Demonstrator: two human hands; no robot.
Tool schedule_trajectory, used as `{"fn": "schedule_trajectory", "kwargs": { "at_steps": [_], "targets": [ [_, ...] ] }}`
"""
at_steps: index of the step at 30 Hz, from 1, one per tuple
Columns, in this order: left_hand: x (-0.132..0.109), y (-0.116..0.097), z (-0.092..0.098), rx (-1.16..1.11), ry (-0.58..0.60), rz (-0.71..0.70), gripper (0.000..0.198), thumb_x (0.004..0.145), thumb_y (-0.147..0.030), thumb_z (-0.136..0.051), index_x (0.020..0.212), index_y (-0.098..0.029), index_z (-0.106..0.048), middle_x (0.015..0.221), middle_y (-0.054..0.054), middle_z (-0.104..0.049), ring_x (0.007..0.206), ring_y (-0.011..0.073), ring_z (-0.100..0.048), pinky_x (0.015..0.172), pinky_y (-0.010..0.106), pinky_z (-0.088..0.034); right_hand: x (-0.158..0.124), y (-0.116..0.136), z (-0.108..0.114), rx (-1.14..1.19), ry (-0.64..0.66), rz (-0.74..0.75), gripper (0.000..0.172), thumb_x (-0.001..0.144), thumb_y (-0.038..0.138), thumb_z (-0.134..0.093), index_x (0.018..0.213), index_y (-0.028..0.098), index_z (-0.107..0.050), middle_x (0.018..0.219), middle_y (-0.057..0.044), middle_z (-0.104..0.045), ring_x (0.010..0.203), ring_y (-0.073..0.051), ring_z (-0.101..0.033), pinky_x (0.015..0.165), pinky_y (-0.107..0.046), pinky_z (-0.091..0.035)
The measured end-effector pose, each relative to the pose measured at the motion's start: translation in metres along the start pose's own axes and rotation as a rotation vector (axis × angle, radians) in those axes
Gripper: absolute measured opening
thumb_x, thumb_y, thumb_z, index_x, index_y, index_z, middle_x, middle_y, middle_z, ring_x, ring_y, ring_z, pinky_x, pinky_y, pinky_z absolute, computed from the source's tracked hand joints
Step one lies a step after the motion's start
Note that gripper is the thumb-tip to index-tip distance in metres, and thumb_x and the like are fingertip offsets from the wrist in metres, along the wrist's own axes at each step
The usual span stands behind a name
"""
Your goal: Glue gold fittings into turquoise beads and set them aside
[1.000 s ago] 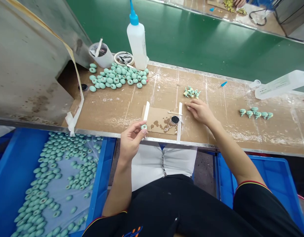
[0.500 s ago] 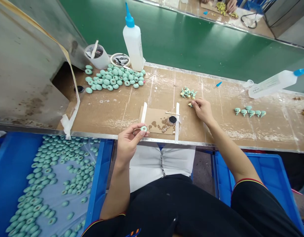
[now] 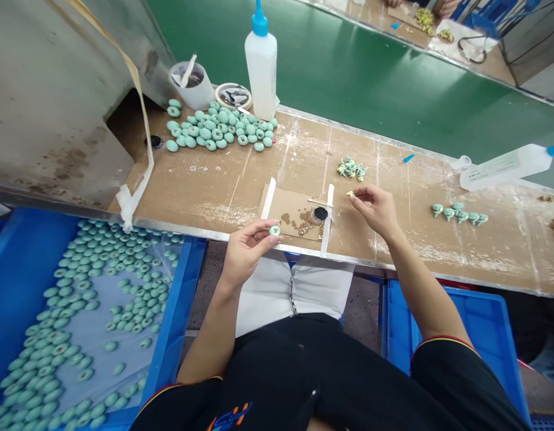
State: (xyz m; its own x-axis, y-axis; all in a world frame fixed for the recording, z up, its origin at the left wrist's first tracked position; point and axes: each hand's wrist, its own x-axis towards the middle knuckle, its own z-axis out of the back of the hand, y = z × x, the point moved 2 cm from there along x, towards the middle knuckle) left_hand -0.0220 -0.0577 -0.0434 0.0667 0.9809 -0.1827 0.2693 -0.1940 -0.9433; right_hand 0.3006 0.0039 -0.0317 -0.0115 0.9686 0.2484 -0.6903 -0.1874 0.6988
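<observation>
Between the thumb and fingers of my left hand (image 3: 246, 251) is a mint-green egg-shaped piece (image 3: 274, 230), its pale hole facing up. That hand is at the bench's front edge, by the left corner of a taped-down cardboard square (image 3: 288, 206). My right hand (image 3: 376, 208) pinches a small yellow-and-green figure piece (image 3: 350, 193) at the fingertips. Just beyond it lies a little pile of similar figure pieces (image 3: 353, 169). A small round pot with dark contents (image 3: 320, 214) stands on the stained cardboard, with a thin stick (image 3: 319, 202) behind it.
Many green egg pieces (image 3: 223, 127) lie at the back left near a tall glue bottle (image 3: 262, 75), a tape roll and a white cup (image 3: 193, 87). Assembled pieces (image 3: 459, 213) and a lying bottle (image 3: 505, 167) are right. Blue bins (image 3: 169, 335) flank me. Another person's hands show across.
The camera view has shifted somewhat. My right hand has drawn its figure piece slightly left, toward the cardboard. My left hand still holds the green egg piece.
</observation>
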Motion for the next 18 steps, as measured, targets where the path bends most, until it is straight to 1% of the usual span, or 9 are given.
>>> {"fn": "schedule_trajectory", "kwargs": {
  "at_steps": [4,7,11,18],
  "targets": [
    [0.000,-0.001,-0.001,0.003,0.005,-0.005,0.033,0.067,-0.035,-0.096,0.094,-0.020,-0.083,0.083,0.003,-0.077,0.072,0.0157,-0.075,0.072,0.027,-0.063,-0.014,0.051,0.001,-0.020,0.127,0.214,0.012,0.095,0.033,-0.069,0.095,0.024,-0.077,0.090,-0.005,-0.077,0.076,-0.018,-0.070,0.073,-0.034,-0.060],
    [0.000,-0.001,-0.001,0.010,0.005,-0.013,0.031,0.068,-0.033,-0.095,0.094,-0.020,-0.083,0.082,0.002,-0.076,0.073,0.0153,-0.075,0.072,0.026,-0.063,-0.017,0.069,-0.003,-0.074,0.226,0.307,0.013,0.099,0.030,-0.066,0.099,0.025,-0.078,0.097,-0.006,-0.078,0.076,-0.018,-0.070,0.070,-0.032,-0.059],
    [-0.001,-0.001,0.000,0.031,0.009,-0.024,0.031,0.068,-0.033,-0.094,0.093,-0.019,-0.082,0.083,0.002,-0.076,0.075,0.0162,-0.075,0.072,0.027,-0.063,-0.015,0.069,-0.010,-0.130,0.261,0.361,0.014,0.101,0.026,-0.064,0.101,0.023,-0.078,0.101,-0.008,-0.077,0.084,-0.020,-0.073,0.074,-0.034,-0.060],
    [-0.005,0.000,0.005,0.085,0.029,-0.019,0.034,0.067,-0.037,-0.095,0.093,-0.019,-0.082,0.085,0.004,-0.078,0.078,0.0171,-0.073,0.073,0.029,-0.063,-0.011,0.066,-0.013,-0.201,0.313,0.345,0.016,0.102,0.028,-0.063,0.101,0.024,-0.078,0.102,-0.009,-0.075,0.088,-0.022,-0.072,0.077,-0.036,-0.060]
  ]
}}
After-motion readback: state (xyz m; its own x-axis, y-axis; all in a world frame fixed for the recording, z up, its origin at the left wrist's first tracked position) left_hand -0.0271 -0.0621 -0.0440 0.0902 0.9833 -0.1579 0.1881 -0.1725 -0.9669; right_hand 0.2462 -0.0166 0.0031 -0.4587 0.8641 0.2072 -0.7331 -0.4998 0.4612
